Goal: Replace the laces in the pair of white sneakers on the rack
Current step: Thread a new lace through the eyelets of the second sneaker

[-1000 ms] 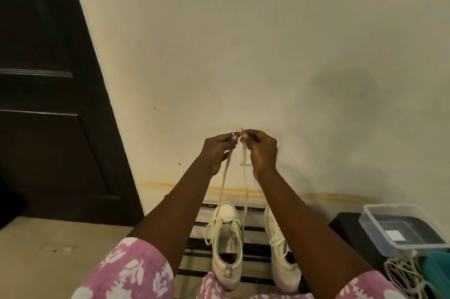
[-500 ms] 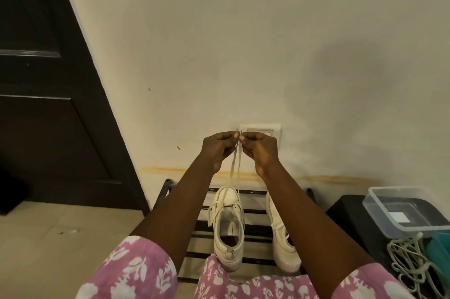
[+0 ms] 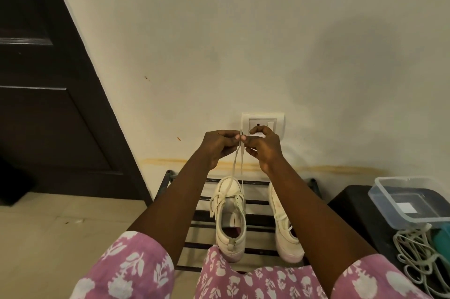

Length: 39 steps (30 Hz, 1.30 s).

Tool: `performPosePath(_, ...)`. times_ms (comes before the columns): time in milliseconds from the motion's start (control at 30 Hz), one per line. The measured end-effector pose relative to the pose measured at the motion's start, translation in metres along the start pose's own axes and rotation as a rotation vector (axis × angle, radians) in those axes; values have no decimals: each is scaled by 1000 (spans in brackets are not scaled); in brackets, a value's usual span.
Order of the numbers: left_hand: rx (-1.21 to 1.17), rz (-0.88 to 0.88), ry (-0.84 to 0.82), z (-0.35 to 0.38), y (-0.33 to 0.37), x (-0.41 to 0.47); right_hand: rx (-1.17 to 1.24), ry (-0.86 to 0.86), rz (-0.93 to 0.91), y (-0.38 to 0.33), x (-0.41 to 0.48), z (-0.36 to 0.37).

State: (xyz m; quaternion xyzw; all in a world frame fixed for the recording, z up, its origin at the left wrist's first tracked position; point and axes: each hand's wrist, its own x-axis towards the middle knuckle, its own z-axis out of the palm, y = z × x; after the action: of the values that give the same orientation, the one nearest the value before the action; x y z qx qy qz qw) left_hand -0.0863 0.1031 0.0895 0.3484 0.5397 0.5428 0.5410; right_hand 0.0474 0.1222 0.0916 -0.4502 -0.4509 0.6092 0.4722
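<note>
Our hands have sunk lower against the wall, uncovering the socket (image 3: 263, 123). Left hand (image 3: 219, 145) and right hand (image 3: 264, 150) each pinch the lace (image 3: 237, 162), which runs down to the left sneaker (image 3: 230, 216) on the rack (image 3: 168, 181). The right sneaker (image 3: 283, 223) stands beside it, near the rack's right edge. Open floor (image 3: 60, 237) lies to our left.

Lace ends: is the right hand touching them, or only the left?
Touching. The head view shows the left hand and right hand both pinching the lace ends between fingertips, strands running down to the sneaker.
</note>
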Motion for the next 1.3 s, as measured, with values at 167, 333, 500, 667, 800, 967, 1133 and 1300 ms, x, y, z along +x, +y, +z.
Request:
performPosePath(167, 86, -11, -26, 2, -3, 0, 148, -56, 147, 11, 3, -4)
performPosePath(333, 247, 18, -52, 4, -5, 0, 146, -106, 173, 19, 5, -8)
performPosePath(500, 326, 10, -53, 5, -2, 1, 141, -169, 82, 17, 7, -5)
performPosePath(667, 371, 7, -24, 7, 2, 4, 59, -181, -1, 10, 8, 3)
performPosePath(800, 393, 56, 3, 10, 9, 9, 54, -93, -40, 3, 12, 9)
performPosePath(967, 312, 136, 22, 8, 7, 12, -70, 84, -89, -19, 25, 20)
performPosePath(1133, 412, 69, -25, -10, -32, 4, 158, 173, -248, -63, 39, 25)
performPosePath(1300, 836, -97, -304, -22, -86, 6, 263, 158, -338, -97, 39, 45)
